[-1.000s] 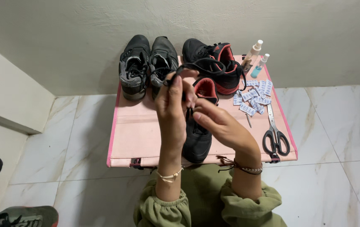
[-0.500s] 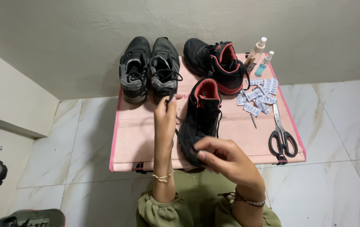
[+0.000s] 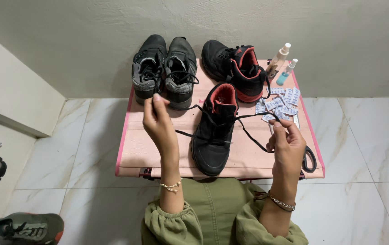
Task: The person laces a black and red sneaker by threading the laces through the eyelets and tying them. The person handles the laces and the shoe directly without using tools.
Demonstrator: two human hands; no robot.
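1. Currently, the left hand [image 3: 159, 121] is raised above the pink folding table [image 3: 144, 149], fingers pinched on one end of the black shoelace [image 3: 249, 136]. Grip state: grasping the lace end.
2. The right hand [image 3: 288, 141] is raised over the right part of the table, fingertips closed on the other lace end. Grip state: grasping the lace.
3. The lace runs from each hand down to the black high-top shoe with red lining [image 3: 216, 131], which stands upright at the table's centre, toe toward the person.
4. Change from the earlier pictures: a second ago both hands were together over the shoe; half a second ago they were separating; now they are well apart, with each lace end drawn outward. Judgement: the lace is being pulled through the eyelets and evened or tightened; tying has not started.
5. Surroundings:
   - The matching shoe [image 3: 236, 68] lies at the rear, beside a grey-black sneaker pair [image 3: 165, 70].
   - Two spray bottles [image 3: 283, 63] stand at the rear right corner.
   - Small white-and-blue sachets [image 3: 278, 103] are scattered near them.
   - Scissors [image 3: 309, 159] lie partly hidden behind the right hand.
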